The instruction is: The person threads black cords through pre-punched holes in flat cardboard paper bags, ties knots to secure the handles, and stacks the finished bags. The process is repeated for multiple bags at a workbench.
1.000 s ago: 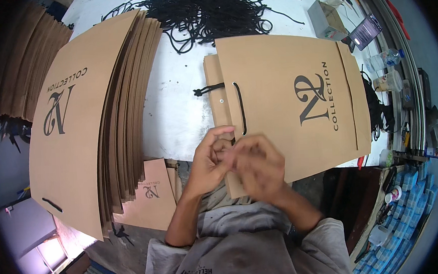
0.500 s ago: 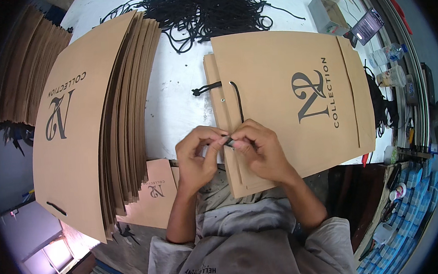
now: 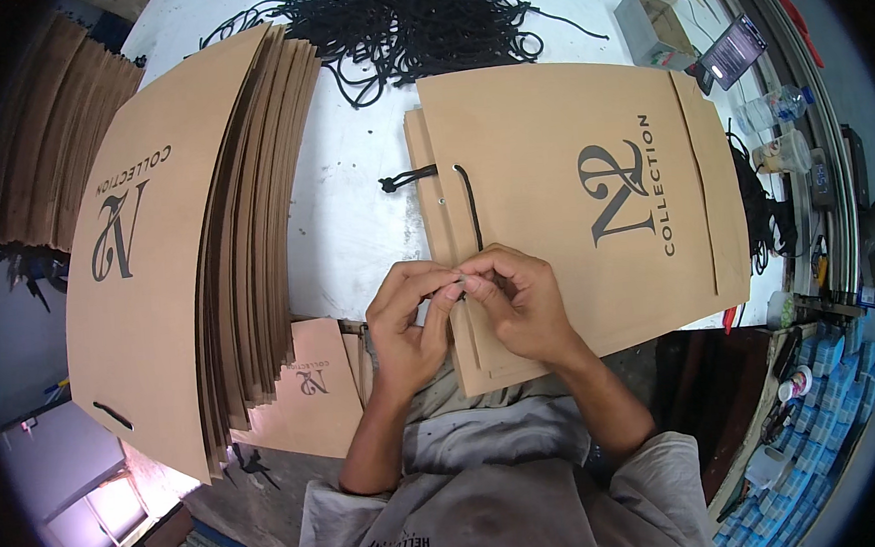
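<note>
A flat brown paper bag (image 3: pixel 541 167) with black print lies in front of me, its folded mouth edge toward the left. My left hand (image 3: pixel 410 310) and my right hand (image 3: pixel 519 299) meet over that edge, fingertips pinched together on the end of a black cord (image 3: pixel 471 206). The cord comes out of an upper hole in the bag and runs down to my fingers; its tip is mostly hidden between them. Farther up, a knotted black cord end (image 3: pixel 407 179) sticks out past the left edge. A small eyelet (image 3: pixel 441 201) shows near the fold.
A tall stack of brown bags (image 3: pixel 171 250) stands at left, with another stack (image 3: pixel 48 137) beyond it. A heap of black cords (image 3: pixel 402 25) lies at the far side. At right are a grey box (image 3: pixel 651 35), a phone (image 3: pixel 733 52), a plastic bottle (image 3: pixel 776 109) and a cup (image 3: pixel 783 152).
My left hand has shifted slightly right, closer to the right hand, and the fingertips are now tighter together over the cord end. The bag has slid a little left.
</note>
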